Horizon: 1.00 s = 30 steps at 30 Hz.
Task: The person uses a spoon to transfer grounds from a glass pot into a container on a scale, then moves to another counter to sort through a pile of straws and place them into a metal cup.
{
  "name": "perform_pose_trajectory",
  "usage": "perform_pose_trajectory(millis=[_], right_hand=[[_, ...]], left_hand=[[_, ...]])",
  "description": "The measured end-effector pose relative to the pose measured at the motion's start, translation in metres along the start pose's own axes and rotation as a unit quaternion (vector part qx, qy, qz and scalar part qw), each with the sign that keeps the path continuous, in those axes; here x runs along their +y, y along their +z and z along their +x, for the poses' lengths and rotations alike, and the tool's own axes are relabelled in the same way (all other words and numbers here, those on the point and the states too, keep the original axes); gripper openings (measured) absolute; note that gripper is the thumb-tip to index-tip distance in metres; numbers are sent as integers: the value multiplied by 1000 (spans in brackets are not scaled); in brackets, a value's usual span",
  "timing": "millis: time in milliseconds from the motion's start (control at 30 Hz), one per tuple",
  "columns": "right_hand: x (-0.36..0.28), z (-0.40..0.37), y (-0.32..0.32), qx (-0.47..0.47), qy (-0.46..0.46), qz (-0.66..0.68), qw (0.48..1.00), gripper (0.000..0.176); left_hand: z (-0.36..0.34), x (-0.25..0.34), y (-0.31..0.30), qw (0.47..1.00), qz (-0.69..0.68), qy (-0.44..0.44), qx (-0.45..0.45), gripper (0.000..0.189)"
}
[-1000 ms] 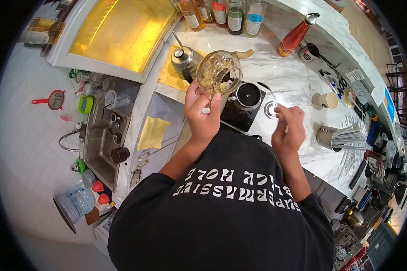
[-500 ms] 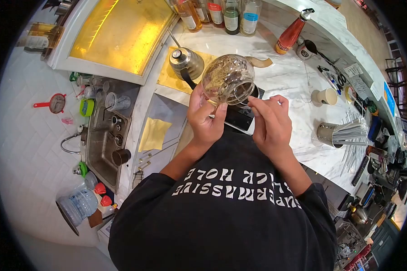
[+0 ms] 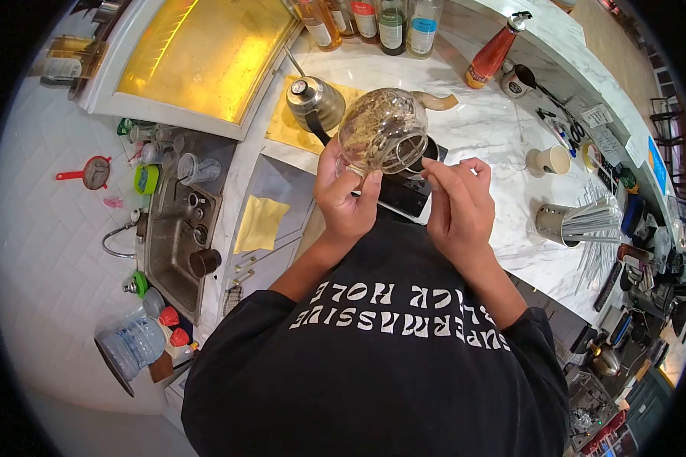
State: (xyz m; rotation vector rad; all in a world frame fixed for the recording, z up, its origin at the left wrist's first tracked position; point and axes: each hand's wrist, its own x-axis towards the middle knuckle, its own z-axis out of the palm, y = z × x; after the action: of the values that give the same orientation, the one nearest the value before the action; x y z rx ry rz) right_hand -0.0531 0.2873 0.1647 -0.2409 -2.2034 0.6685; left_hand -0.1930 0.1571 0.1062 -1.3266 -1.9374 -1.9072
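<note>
A round glass pot (image 3: pixel 381 128), tilted with its open mouth toward me, has brownish bits stuck inside. My left hand (image 3: pixel 348 190) is closed on it at its lower left side. Close to the right edge of the mouth is my right hand (image 3: pixel 462 199), its thumb and forefinger pinched; whatever lies between the fingertips is too small to make out. Partly hidden behind the hands, a black scale (image 3: pixel 404 196) lies on the counter with a dark round vessel above it. A steel gooseneck kettle (image 3: pixel 315 104) stands on a yellow cloth (image 3: pixel 280 122) to the left.
Bottles (image 3: pixel 392 29) line the back, with a red spray bottle (image 3: pixel 498 52) farther right. A paper cup (image 3: pixel 550 161) and a metal holder of wrapped straws (image 3: pixel 560 224) stand on the marble counter (image 3: pixel 503 133). At left is a sink (image 3: pixel 171 255).
The glass pot has tilted slightly and shifted a little to the left. My right hand's fingertips have moved slightly beside its mouth.
</note>
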Motion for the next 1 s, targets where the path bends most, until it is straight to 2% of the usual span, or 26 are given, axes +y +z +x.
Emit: perform_pose_trajectory(millis=[200, 300, 400, 500, 600, 1000], right_hand=[[-3, -14, 9, -3, 68, 68, 995, 25], [-6, -25, 13, 4, 199, 151, 968, 18], [-17, -21, 13, 29, 355, 304, 884, 18], [-12, -15, 16, 64, 412, 407, 813, 24], [-1, -12, 18, 70, 431, 450, 779, 28], [11, -22, -3, 143, 429, 407, 794, 29]], left_hand=[[2, 0, 2, 1000, 5, -3, 0, 10], [1, 0, 0, 1000, 19, 6, -10, 11], [-1, -2, 0, 999, 36, 13, -21, 11], [0, -3, 1, 999, 35, -2, -27, 11], [1, -3, 2, 999, 31, -10, -26, 13], [-4, -16, -6, 997, 26, -73, 7, 19]])
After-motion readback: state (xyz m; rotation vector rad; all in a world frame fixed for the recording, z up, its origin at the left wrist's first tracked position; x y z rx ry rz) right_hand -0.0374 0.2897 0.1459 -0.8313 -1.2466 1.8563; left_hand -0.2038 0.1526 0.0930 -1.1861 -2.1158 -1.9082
